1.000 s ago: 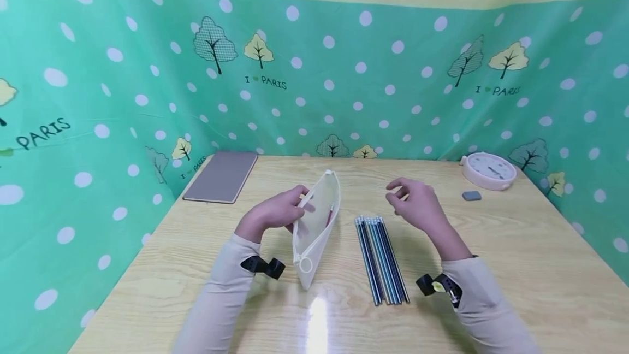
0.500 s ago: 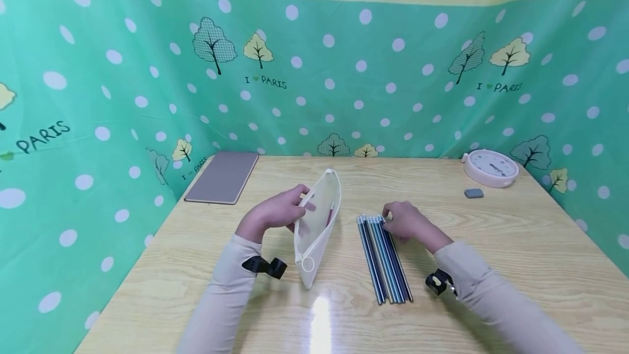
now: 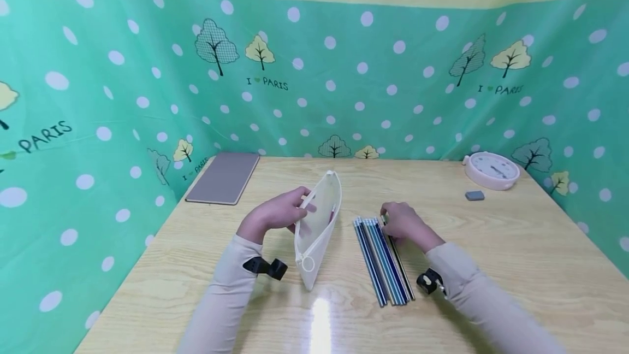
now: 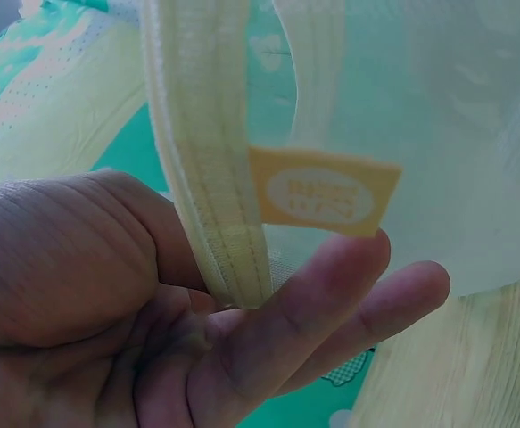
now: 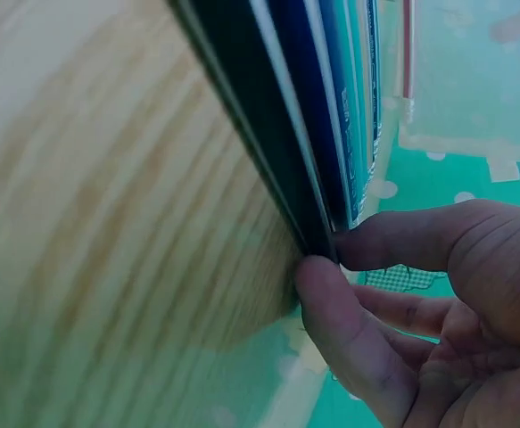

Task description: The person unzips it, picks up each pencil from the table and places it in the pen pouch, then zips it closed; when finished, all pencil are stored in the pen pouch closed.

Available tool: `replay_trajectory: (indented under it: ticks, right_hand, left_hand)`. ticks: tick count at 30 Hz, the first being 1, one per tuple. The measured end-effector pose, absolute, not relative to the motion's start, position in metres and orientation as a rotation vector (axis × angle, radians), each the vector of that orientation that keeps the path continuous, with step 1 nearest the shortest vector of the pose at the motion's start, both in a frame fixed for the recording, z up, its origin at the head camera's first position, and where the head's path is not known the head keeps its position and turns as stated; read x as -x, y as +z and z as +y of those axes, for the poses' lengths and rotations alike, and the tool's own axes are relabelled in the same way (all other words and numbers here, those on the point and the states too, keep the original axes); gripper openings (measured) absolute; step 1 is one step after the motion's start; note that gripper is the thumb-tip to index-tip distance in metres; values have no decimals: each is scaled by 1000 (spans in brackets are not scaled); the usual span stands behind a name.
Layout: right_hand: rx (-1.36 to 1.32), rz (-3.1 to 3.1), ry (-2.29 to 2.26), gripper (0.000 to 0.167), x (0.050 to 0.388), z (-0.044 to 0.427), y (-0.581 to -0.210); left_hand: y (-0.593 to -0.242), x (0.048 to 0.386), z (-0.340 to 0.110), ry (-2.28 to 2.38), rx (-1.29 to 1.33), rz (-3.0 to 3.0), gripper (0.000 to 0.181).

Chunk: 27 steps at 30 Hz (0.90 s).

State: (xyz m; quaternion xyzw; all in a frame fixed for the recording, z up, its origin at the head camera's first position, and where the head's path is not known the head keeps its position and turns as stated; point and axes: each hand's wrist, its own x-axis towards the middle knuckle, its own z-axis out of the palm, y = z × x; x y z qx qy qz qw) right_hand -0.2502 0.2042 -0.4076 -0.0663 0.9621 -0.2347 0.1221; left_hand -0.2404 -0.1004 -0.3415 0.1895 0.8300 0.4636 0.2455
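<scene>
Since a second ago, the person's right hand (image 3: 403, 220) has dropped from the air beside the row of slim blue and dark pencils (image 3: 378, 261) to their far ends; the left hand (image 3: 277, 209) has stayed at the open cream zip pouch (image 3: 319, 250). From the head, a strip of wood-grain tabletop (image 3: 162, 288) separates pouch from pencils, and a broader stretch runs from the right arm to the right edge. Near the far left corner lies a flat grey notebook (image 3: 223, 177); near the far right, a round pale pink clock (image 3: 491, 171) and a small grey-blue block (image 3: 474, 195). Behind the far edge, a green polka-dot cloth (image 3: 295, 124) reads "I PARIS", a heart between the words.

At the left wrist, the hand grips the pouch's stitched rim, two fingers stretched along the translucent side. A yellow fabric label (image 4: 326, 192) bears characters in a white oval, too faint to read.

At the right wrist, thumb and forefinger pinch the end of the outermost dark pencil (image 5: 261, 116); pale lettering on a neighbouring blue pencil is illegible.
</scene>
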Motion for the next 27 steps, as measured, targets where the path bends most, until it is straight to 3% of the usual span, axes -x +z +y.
replay_trajectory:
  ticks: [6,16,27]
  right_hand:
    - [119,2789,-939,46,246,212,-396]
    - [231,2773,-1869,52,226,219,-327]
    - [286,2481,-2644,45,206,196,-315]
  left_hand:
    - [-344,241,-101,1218,-536,2301,34]
    - [-342,241,-102,1193,-476,2409,26]
    - [-335,235,-100,1228,-470,2330,31]
